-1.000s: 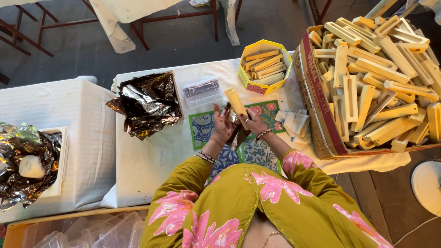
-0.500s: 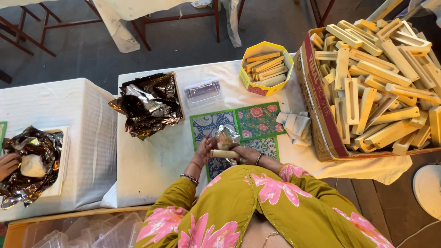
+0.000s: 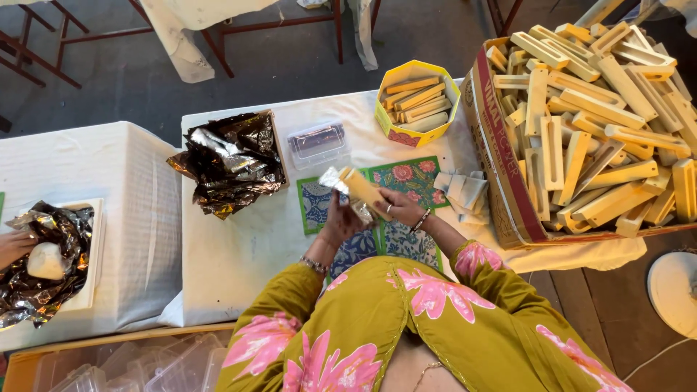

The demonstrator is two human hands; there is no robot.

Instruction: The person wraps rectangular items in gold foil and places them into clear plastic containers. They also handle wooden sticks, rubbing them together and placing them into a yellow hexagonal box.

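From my head camera, looking down: my left hand (image 3: 340,221) and right hand (image 3: 401,208) are closed around a pale yellow bar (image 3: 365,189), which stands tilted above the patterned cards (image 3: 411,178) on the white table (image 3: 239,247). Half a second ago both hands were pressed low and close together over the cards; now they have lifted and parted a little, and the bar pokes up between them. A crinkled silver wrapper (image 3: 334,179) clings to its upper left end, so I judge the wrapping is partly on.

The bar is smooth, long and rectangular. The wrapper is thin, shiny foil. To my left lies a heap of dark, crumpled foil sheets (image 3: 231,163), beside a small clear plastic box (image 3: 318,143). A yellow hexagonal box (image 3: 417,104) holds stacked bars. At right, a cardboard carton (image 3: 501,160) is piled with many more. Folded white cloths (image 3: 460,192) lie just beside my right wrist.
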